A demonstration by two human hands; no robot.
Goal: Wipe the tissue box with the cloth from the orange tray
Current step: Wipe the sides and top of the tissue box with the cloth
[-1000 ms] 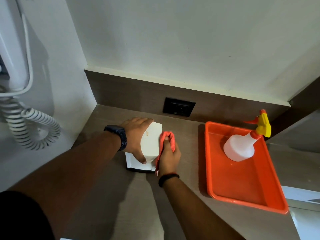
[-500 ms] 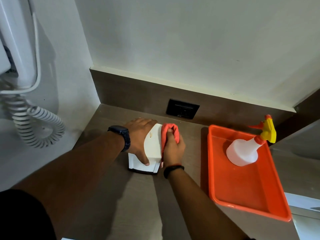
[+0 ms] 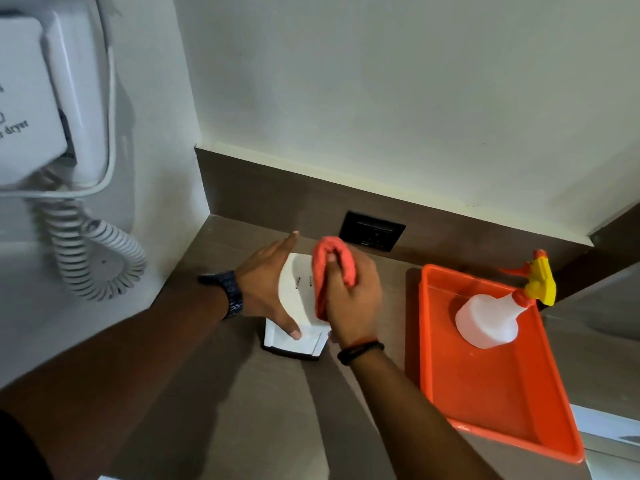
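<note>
A white tissue box (image 3: 297, 299) stands on the brown counter near the left wall. My left hand (image 3: 268, 289) grips its left side, thumb on the front and fingers stretched past the back edge. My right hand (image 3: 351, 303) holds a bunched red cloth (image 3: 334, 263) pressed on the box's top right, with the cloth hanging down the box's right side. The orange tray (image 3: 491, 407) lies to the right on the counter, apart from the box.
A white spray bottle (image 3: 488, 318) with a yellow and red trigger lies in the tray's far end. A black wall socket (image 3: 372, 234) sits in the backsplash behind the box. A wall-mounted hair dryer (image 3: 41, 109) with a coiled cord (image 3: 93, 258) hangs at the left.
My right hand has slid the cloth from the box's near right side toward its back and onto the top. My left hand's fingers have stretched out. The view has shifted.
</note>
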